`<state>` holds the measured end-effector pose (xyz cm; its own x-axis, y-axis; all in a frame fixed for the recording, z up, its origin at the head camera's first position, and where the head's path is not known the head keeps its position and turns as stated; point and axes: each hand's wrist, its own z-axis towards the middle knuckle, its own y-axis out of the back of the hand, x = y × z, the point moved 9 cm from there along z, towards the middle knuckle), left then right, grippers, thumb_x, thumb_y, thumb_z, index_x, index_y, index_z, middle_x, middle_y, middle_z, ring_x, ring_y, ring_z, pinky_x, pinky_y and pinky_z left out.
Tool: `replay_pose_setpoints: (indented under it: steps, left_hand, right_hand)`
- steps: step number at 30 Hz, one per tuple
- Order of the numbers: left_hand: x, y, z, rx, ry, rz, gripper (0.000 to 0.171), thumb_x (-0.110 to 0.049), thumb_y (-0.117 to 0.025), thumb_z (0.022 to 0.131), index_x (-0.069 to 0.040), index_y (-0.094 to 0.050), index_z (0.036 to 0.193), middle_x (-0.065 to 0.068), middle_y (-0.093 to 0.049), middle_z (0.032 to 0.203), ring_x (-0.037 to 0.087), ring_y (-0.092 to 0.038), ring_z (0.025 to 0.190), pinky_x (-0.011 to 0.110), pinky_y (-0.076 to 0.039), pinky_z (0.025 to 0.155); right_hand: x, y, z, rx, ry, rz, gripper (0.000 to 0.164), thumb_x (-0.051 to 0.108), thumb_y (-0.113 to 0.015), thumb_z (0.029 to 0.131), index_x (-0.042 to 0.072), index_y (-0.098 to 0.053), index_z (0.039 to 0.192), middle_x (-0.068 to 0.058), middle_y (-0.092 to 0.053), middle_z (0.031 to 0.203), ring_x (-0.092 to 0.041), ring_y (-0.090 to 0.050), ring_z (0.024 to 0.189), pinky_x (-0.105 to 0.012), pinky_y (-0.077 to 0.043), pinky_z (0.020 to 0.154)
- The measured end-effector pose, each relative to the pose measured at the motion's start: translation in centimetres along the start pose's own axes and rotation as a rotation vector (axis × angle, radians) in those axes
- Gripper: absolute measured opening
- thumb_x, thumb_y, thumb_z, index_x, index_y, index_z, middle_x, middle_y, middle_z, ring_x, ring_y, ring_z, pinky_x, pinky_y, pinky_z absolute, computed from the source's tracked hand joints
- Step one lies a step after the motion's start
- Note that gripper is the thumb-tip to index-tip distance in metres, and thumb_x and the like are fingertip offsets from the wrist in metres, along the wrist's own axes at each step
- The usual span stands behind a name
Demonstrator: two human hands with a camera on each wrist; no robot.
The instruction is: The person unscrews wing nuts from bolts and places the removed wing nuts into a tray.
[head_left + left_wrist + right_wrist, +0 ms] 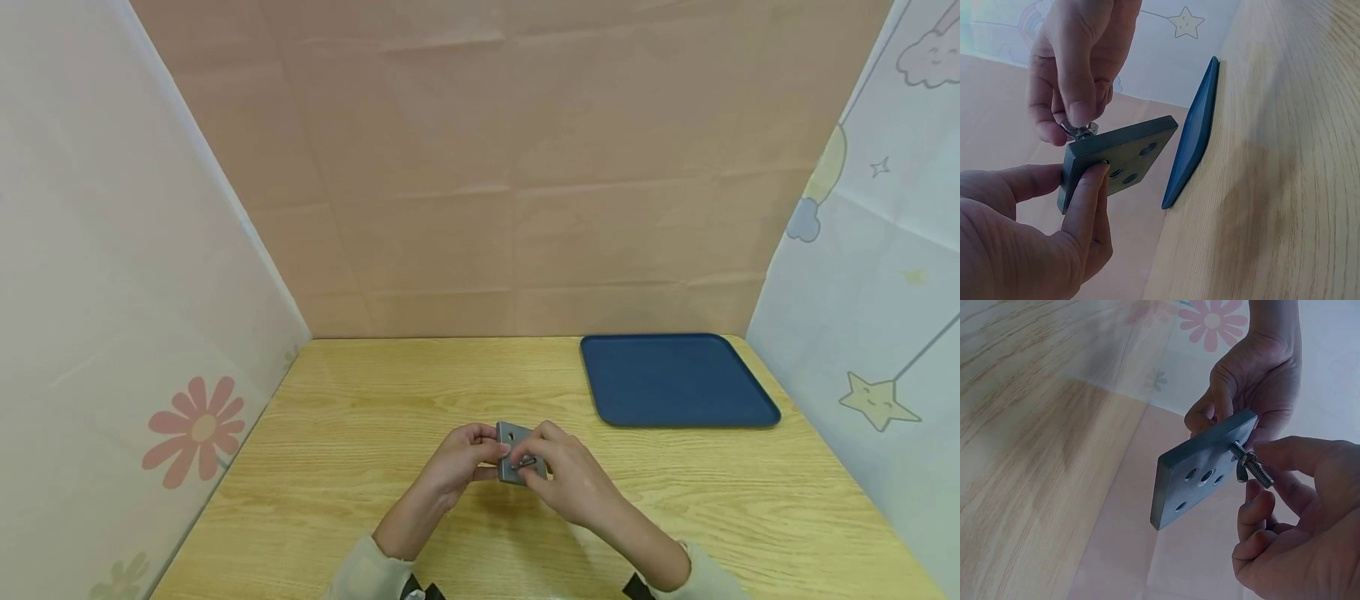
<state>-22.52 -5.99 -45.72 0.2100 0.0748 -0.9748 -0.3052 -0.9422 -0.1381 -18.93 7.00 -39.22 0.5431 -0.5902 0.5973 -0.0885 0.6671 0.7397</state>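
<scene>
A grey square metal plate [513,477] with several round holes is held up over the table. My left hand [457,465] pinches its left edge, thumb on one face and fingers behind. From one hole near the held edge a threaded bolt [1264,477] sticks out, with a wing nut [1242,474] partway along it. Reaching from the other side, my right hand [570,475] has thumb and index finger at the wing nut, pinching it in the left wrist view. The plate's back face [1125,153] shows more holes, with left fingertips pressed against it.
A blue tray [678,379] lies at the back right of the wooden table [375,400]. A plain pinkish cloth [510,167] hangs behind the table, and patterned pale cloths [90,250] stand along both sides.
</scene>
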Motion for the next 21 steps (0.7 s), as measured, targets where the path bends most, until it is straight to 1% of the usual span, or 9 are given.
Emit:
replay_pose_setpoints:
  steps: [4, 7, 9, 13, 16, 18, 21]
  left_hand:
    - [-0.07, 0.03, -0.07, -0.004, 0.004, 0.007, 0.033, -0.008, -0.066, 0.095, 0.011, -0.055, 0.119, 0.011, -0.061, 0.102, 0.016, -0.066, 0.087, 0.033, -0.061, 0.08]
    - [-0.16, -0.06, -0.13, -0.004, 0.009, 0.013, 0.033, -0.009, -0.067, 0.096, 0.011, -0.055, 0.12, 0.011, -0.061, 0.102, 0.017, -0.066, 0.088, 0.033, -0.061, 0.08]
    - [-0.22, -0.14, -0.2, -0.003, 0.01, 0.015, 0.033, -0.009, -0.067, 0.096, 0.011, -0.055, 0.119, 0.011, -0.061, 0.102, 0.017, -0.066, 0.088, 0.034, -0.061, 0.081]
    - [-0.22, -0.15, -0.31, -0.006, 0.008, 0.017, 0.033, -0.008, -0.067, 0.095, 0.011, -0.055, 0.119, 0.01, -0.061, 0.1, 0.016, -0.066, 0.087, 0.034, -0.061, 0.081]
    - [-0.15, -0.04, -0.27, -0.01, 0.006, 0.015, 0.033, -0.009, -0.067, 0.096, 0.011, -0.056, 0.12, 0.01, -0.061, 0.101, 0.016, -0.066, 0.088, 0.034, -0.061, 0.081]
    - [-0.11, 0.04, -0.21, -0.011, 0.004, 0.015, 0.033, -0.009, -0.067, 0.096, 0.01, -0.056, 0.12, 0.01, -0.062, 0.102, 0.016, -0.066, 0.088, 0.034, -0.061, 0.081]
    - [-0.01, 0.17, -0.07, -0.015, 0.008, 0.016, 0.033, -0.01, -0.067, 0.096, 0.01, -0.056, 0.12, 0.011, -0.062, 0.103, 0.017, -0.067, 0.089, 0.033, -0.061, 0.08]
  right_hand:
    - [-0.15, 0.24, 0.11, -0.023, -0.026, 0.023, 0.006, 0.022, -0.075, 0.093, 0.024, -0.072, 0.098, 0.008, -0.057, 0.094, -0.007, -0.046, 0.066, -0.021, -0.04, 0.056]
    - [-0.29, 0.55, 0.26, -0.05, -0.055, 0.007, 0.007, 0.03, -0.072, 0.095, 0.023, -0.072, 0.099, 0.006, -0.058, 0.093, -0.001, -0.04, 0.063, -0.021, -0.039, 0.054]
    - [-0.42, 0.61, 0.28, -0.056, -0.078, -0.009, 0.007, 0.031, -0.072, 0.095, 0.024, -0.072, 0.097, 0.005, -0.059, 0.093, -0.002, -0.04, 0.062, -0.022, -0.038, 0.054]
    - [-0.54, 0.47, 0.19, -0.041, -0.095, -0.039, 0.006, 0.026, -0.075, 0.093, 0.023, -0.073, 0.097, 0.007, -0.058, 0.091, -0.002, -0.037, 0.059, -0.021, -0.036, 0.053]
    - [-0.59, 0.38, 0.13, -0.036, -0.092, -0.055, 0.009, 0.024, -0.077, 0.091, 0.022, -0.073, 0.098, 0.009, -0.057, 0.091, -0.003, -0.04, 0.061, -0.021, -0.036, 0.055]
    - [-0.58, 0.37, 0.1, -0.037, -0.088, -0.062, 0.01, 0.023, -0.078, 0.09, 0.022, -0.073, 0.098, 0.01, -0.057, 0.091, -0.005, -0.048, 0.066, -0.022, -0.038, 0.057]
    - [-0.66, 0.34, 0.09, -0.03, -0.092, -0.066, 0.012, 0.022, -0.079, 0.089, 0.021, -0.073, 0.099, 0.011, -0.057, 0.091, -0.013, -0.058, 0.076, -0.022, -0.041, 0.061]
